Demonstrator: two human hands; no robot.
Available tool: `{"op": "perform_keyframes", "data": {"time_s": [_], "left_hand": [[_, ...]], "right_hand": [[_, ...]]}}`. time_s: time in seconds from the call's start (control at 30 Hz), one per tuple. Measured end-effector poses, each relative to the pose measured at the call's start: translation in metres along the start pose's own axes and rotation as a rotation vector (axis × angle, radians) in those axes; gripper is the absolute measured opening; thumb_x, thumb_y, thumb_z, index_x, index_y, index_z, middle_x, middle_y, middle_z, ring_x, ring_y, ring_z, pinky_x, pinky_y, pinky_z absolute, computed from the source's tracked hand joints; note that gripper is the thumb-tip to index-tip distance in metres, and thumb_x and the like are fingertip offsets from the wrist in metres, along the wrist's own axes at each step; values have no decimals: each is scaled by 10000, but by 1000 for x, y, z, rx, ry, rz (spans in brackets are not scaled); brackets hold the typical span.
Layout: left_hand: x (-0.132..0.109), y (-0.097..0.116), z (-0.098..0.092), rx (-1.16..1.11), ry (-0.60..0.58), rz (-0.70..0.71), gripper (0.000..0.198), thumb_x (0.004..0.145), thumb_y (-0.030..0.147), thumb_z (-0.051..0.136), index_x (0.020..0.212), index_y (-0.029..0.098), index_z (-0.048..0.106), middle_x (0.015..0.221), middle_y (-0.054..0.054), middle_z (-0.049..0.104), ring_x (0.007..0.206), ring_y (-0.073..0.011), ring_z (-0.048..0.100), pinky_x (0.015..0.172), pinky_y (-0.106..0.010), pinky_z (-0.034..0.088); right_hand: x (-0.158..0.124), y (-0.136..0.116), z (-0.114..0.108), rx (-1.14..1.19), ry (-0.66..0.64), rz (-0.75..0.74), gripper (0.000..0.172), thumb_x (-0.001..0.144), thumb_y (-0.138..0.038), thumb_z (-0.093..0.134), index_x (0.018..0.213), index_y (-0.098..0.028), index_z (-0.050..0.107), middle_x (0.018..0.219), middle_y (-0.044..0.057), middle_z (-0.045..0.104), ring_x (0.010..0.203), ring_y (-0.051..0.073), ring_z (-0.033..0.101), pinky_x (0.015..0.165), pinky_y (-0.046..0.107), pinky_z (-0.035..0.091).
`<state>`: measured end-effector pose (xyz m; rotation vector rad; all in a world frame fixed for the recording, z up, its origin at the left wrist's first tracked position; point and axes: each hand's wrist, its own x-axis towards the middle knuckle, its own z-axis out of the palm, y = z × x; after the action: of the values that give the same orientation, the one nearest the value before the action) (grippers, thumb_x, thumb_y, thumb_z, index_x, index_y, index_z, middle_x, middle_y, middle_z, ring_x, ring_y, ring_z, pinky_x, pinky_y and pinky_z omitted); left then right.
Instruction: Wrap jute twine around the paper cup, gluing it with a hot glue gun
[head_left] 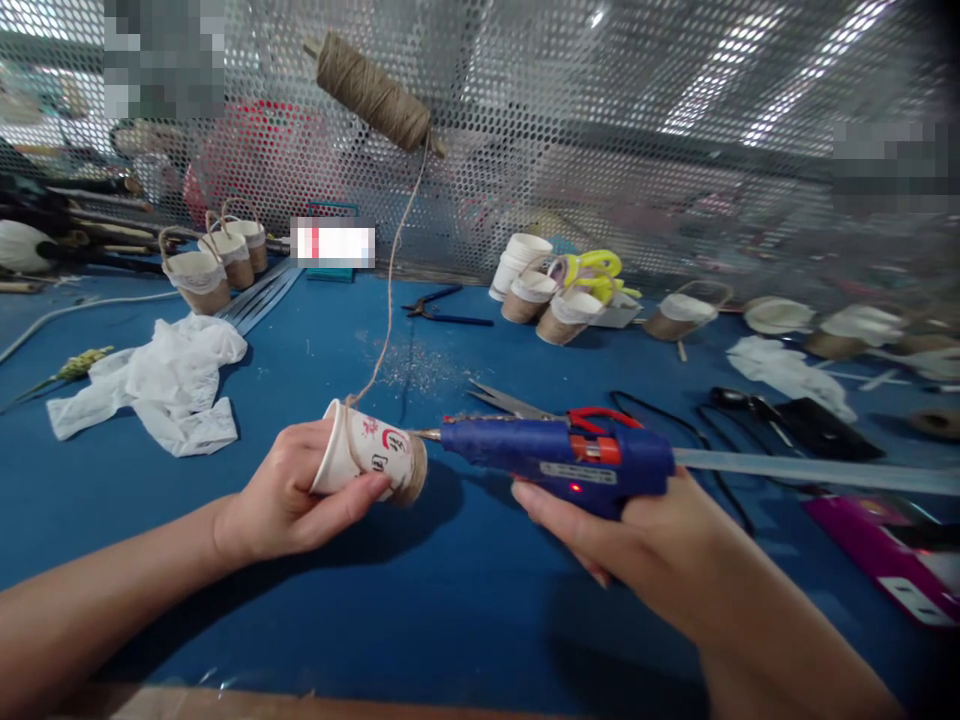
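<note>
My left hand (292,490) is closed round a white paper cup (360,445), fingers inside its mouth and thumb on the outside. The cup lies tilted, its base toward the right, with twine (409,475) wound round the base end. A loose strand runs up from the cup to a twine spool (373,90) on the mesh. My right hand (645,540) grips a blue glue gun (555,460) with its red light lit. The metal nozzle points left, at the base end of the cup; whether they touch, I cannot tell. A long clear glue stick (810,468) sticks out behind the gun.
Scissors (517,402) lie just behind the glue gun, and blue-handled pliers (450,310) farther back. White lace cloth (157,385) is at left. Twine-wrapped cups (199,285) stand along the back near the mesh panel. A purple power strip (877,560) and black cables lie at right.
</note>
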<state>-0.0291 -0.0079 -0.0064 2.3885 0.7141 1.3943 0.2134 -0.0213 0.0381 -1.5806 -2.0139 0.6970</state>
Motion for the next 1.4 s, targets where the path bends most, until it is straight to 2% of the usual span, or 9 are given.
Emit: {"op": "perform_keyframes", "data": {"time_s": [0.13,0.27,0.57,0.7,0.83,1.0,1.1,1.23,1.4], "left_hand": [[-1,0,0,-1,18,24,257,713,43,543,499,153,453,478,7,573,452,-83,502,449,-195,385],[-1,-1,1,26,15,30,245,730,70,533,509,158,473,463,-4,574,448,-97,512,453,-203,398],[0,3,-1,10,4,42,247,721,47,529,518,164,448,473,21,560,453,-88,503,500,-210,419],[-2,1,0,-11,1,-7,261,724,42,535,512,158,439,482,26,536,460,-75,480,471,-187,388],[-2,0,1,-64,24,-168,284,758,69,518,496,152,447,465,38,480,422,-54,419,409,-160,346],[-1,0,2,-134,14,-345,239,795,121,489,561,132,536,508,14,535,414,-51,411,362,-148,315],[-2,-1,3,-150,25,-419,253,800,148,492,553,123,540,490,17,523,411,-50,400,360,-145,319],[-4,-2,5,-159,46,-491,285,800,175,499,524,117,535,464,26,495,407,-48,386,362,-141,323],[-3,-2,5,-128,51,-473,291,804,177,495,522,119,539,466,24,510,406,-54,407,368,-150,329]], "right_hand": [[-3,-16,-1,115,-72,135,329,720,-412,547,490,-219,411,332,-65,412,318,104,405,383,242,377],[-4,-23,-2,174,-97,164,290,711,-374,558,520,-214,410,339,-76,405,318,89,376,374,232,321],[0,-22,0,88,-93,242,266,709,-408,543,550,-210,465,335,-71,406,338,103,404,374,235,344],[0,-20,0,91,-81,87,236,725,-348,541,540,-218,476,332,-70,420,318,103,399,375,246,367],[-1,-17,-1,65,-71,-43,243,735,-311,520,514,-228,465,367,-59,446,304,96,373,328,244,340],[-3,-10,1,4,-102,-130,207,715,-305,547,529,-236,486,328,-79,399,301,100,388,303,230,320],[-4,-8,3,-72,-75,-171,244,720,-329,544,501,-233,497,334,-74,408,316,97,399,330,227,343],[-5,-9,5,-140,-56,-200,248,737,-370,516,545,-221,564,456,-32,533,411,123,485,421,253,421],[-6,-6,6,-147,-45,-221,219,738,-372,525,580,-226,566,549,-17,591,514,150,548,540,280,467]]}}
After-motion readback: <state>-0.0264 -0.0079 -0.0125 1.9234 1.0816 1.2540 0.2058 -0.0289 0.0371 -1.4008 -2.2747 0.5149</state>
